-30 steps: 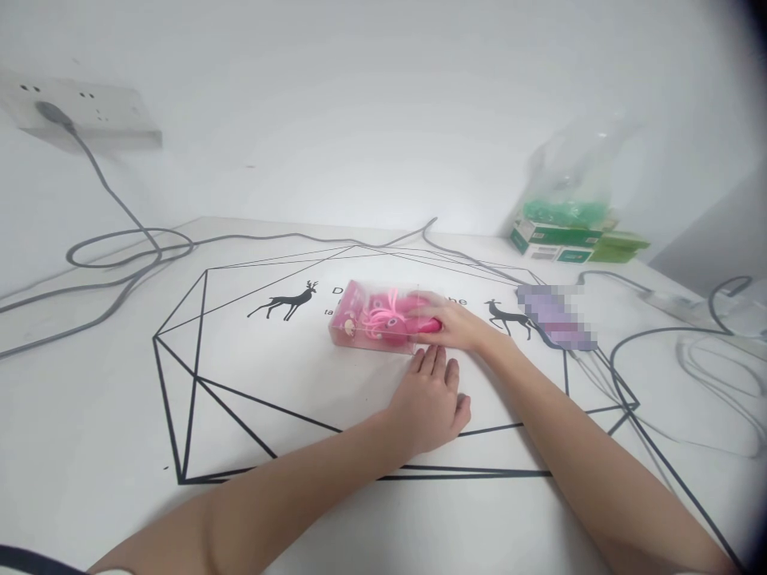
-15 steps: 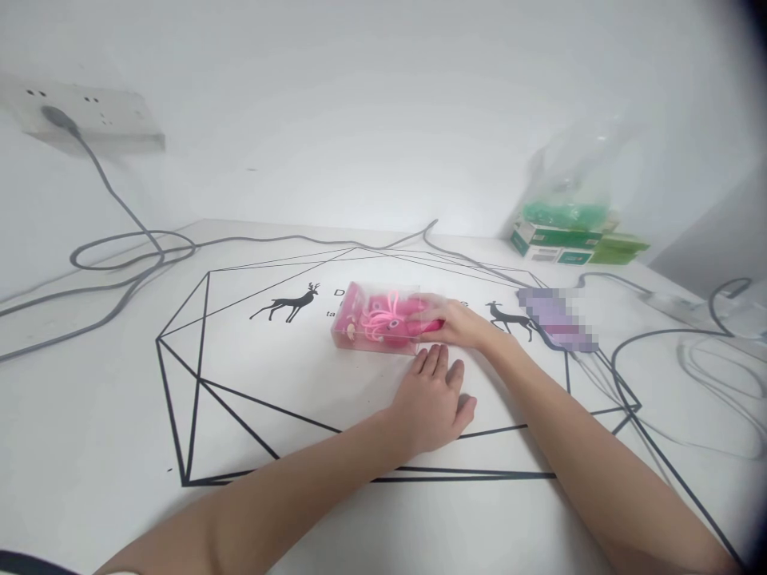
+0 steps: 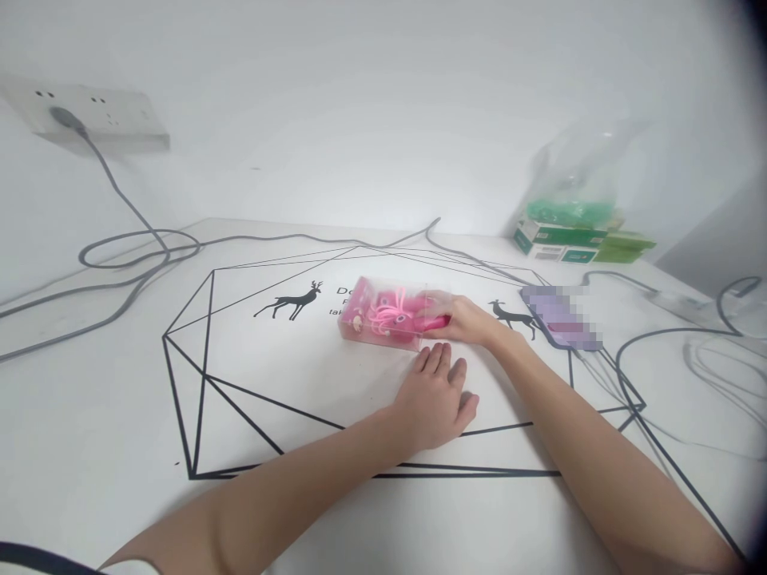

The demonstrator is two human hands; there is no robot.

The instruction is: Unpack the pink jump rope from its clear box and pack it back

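Observation:
A clear plastic box with a pink end (image 3: pixel 355 311) lies on the white tabletop ahead of me. Inside it is what looks like a pink skipping rope (image 3: pixel 395 319), with looped pink cord and thick pink handles bearing eye-like spots. My right hand (image 3: pixel 459 318) is at the box's right end, its fingers closed around the handle ends, one of which shows below the fingers. Whether those fingers press on the box wall too, I cannot tell. My left hand (image 3: pixel 435 395) rests palm down on the table just in front of the box, fingers stretched out and holding nothing.
A purple phone (image 3: pixel 560 318), partly blurred out, lies to the right. Green and white boxes (image 3: pixel 563 239) under a clear bag (image 3: pixel 575 176) stand at the back right. Grey cables (image 3: pixel 257 237) run along the back, from a wall socket (image 3: pixel 108 120), and down the right side.
The view has shifted slightly. The box has turned a little, its left end swinging away from me, with my right hand still at its right end. My left hand stays in place.

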